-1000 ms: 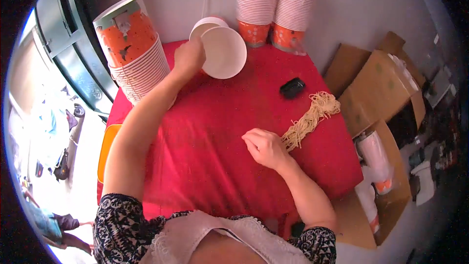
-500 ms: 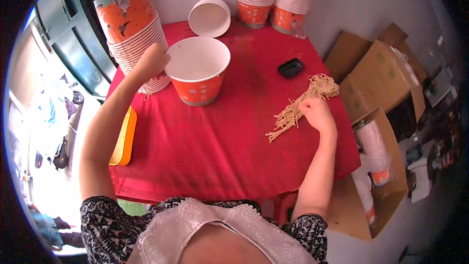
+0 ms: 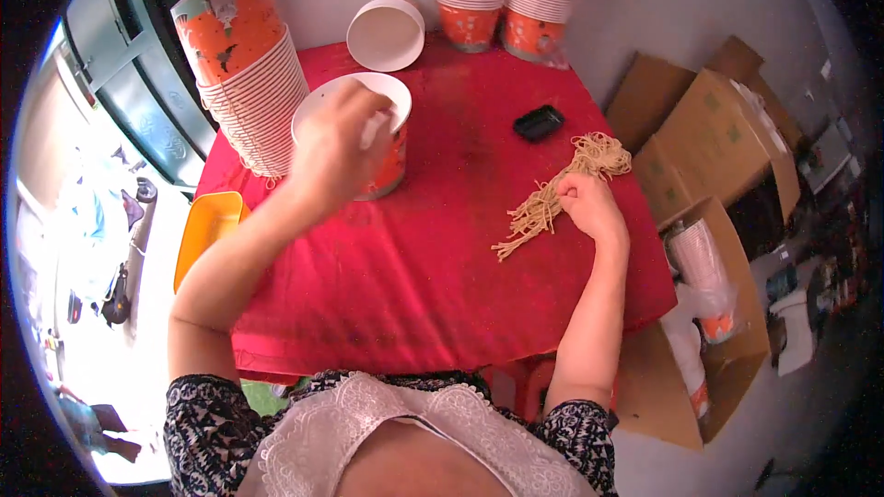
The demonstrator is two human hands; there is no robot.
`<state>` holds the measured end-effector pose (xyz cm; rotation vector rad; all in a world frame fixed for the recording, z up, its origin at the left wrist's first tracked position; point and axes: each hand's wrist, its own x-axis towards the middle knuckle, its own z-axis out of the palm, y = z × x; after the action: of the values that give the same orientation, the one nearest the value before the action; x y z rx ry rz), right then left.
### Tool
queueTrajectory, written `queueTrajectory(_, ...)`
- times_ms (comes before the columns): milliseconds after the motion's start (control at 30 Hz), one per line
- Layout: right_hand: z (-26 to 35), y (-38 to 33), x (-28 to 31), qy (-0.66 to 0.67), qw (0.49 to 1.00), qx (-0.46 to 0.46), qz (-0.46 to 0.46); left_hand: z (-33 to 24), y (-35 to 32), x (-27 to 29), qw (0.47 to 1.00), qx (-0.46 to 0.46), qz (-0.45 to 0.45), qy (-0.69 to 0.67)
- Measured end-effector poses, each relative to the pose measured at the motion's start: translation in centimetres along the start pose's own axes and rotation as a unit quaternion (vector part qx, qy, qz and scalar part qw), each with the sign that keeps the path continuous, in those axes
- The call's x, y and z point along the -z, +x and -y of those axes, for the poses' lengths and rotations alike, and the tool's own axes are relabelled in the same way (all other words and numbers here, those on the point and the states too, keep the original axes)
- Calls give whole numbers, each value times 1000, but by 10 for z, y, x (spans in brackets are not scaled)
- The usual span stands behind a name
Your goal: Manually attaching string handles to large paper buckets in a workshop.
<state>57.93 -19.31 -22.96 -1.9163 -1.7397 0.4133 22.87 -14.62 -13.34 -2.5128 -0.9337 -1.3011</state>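
Left hand (image 3: 341,143) is over 1 bucket (image 3: 394,162), right hand (image 3: 593,210) at tan cords (image 3: 529,215).

The paper tub (image 3: 396,166), orange outside and white within, stands upright and open-mouthed on the red tabletop (image 3: 433,285), its near side largely hidden from view. The bundle of beige strings (image 3: 537,210) lies slantwise farther right, its near end splayed into loose strands, its far end bunched in tangled loops
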Motion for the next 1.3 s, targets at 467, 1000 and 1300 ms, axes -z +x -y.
queueTrajectory(467, 17, 8, -12, 9, 999, 23, 37, -54, -62, -114, 940, 107, 252, -205)
queueTrajectory(1000, 27, 3, -16, 141, 976, 158, -47, -62, -23, -180, 858, 256, 227, -383)
queueTrajectory(1300, 0, 19, -25, 102, 976, 137, -132, -54, -32, -174, 835, 317, 204, -401)
